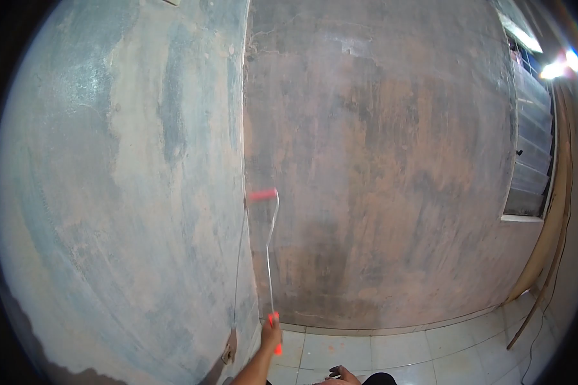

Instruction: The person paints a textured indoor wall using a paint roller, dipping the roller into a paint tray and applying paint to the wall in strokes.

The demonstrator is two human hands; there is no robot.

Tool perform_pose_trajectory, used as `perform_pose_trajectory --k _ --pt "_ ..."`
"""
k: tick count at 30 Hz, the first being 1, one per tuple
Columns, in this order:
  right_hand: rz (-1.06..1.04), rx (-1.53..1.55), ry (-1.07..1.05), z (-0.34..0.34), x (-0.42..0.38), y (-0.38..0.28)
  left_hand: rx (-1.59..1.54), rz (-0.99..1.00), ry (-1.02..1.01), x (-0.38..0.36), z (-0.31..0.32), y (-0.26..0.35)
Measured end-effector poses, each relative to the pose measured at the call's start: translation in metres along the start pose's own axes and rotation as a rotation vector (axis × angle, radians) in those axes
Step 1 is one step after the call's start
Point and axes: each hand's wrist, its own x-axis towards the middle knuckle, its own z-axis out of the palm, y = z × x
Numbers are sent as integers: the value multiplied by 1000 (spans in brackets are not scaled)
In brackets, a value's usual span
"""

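Before mottled brown wall [392, 192], clasping pink-sleeved wire roller [263, 194] in left grip [271, 335]. Cannot tell right grip's [345, 375] closure. Could bump blue-grey wall [128, 192] by drifting left.

watching remotely, i see a pale tiled floor [398, 350] bearing faint orange specks [332, 348], a wooden pole's foot [511, 345] and a thin dark cable [532, 356].

The roller cover [263, 194] is pink-red, its rod [269, 269] is silver, and its handle [278, 350] is bright orange-red. The left wall [135, 192] shows pale blue-grey patches; the back wall [392, 179] is mottled brown and grey. The floor tiles [398, 350] are whitish.
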Motion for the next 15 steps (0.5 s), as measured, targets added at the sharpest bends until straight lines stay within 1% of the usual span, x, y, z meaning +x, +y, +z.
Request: perform_pose_trajectory --k 2,3,4,5,6,7,8,9,10,11,12,13,14,15 --pt "-40 55 -57 10 2 -12 -201 -118 -117 -48 -1 -14" --pt "-73 78 -84 17 4 -21 -190 -128 -107 -63 -4 -4" --pt "-113 90 -100 23 7 -30 -378 -166 -179 -76 -8 6" --pt "-162 -26 -71 29 16 -37 -565 -200 -249 -85 -10 16" --pt "-207 -142 -37 34 26 -45 -676 -176 -356 -85 -12 25" --pt "-252 -5 -88 40 34 -52 -784 -149 -462 -83 -15 33" --pt "-302 133 -137 42 40 -67 -837 -1 -570 -73 -13 37" --pt "-350 92 -151 39 46 -82 -885 149 -680 -64 -10 41" --pt "-400 53 -162 37 49 -98 -861 142 -673 -65 -9 64" --pt "-406 76 -165 38 58 -103 -832 298 -664 -67 -5 96" --pt "-509 97 -113 38 74 -104 -800 457 -659 -66 -5 117" --pt "-610 115 -58 36 84 -109 -781 459 -662 -63 -7 125" --pt "-616 130 -57 33 85 -117 -739 405 -669 -60 -9 130" --pt "-579 106 1 27 87 -128 -698 353 -677 -55 -11 134"
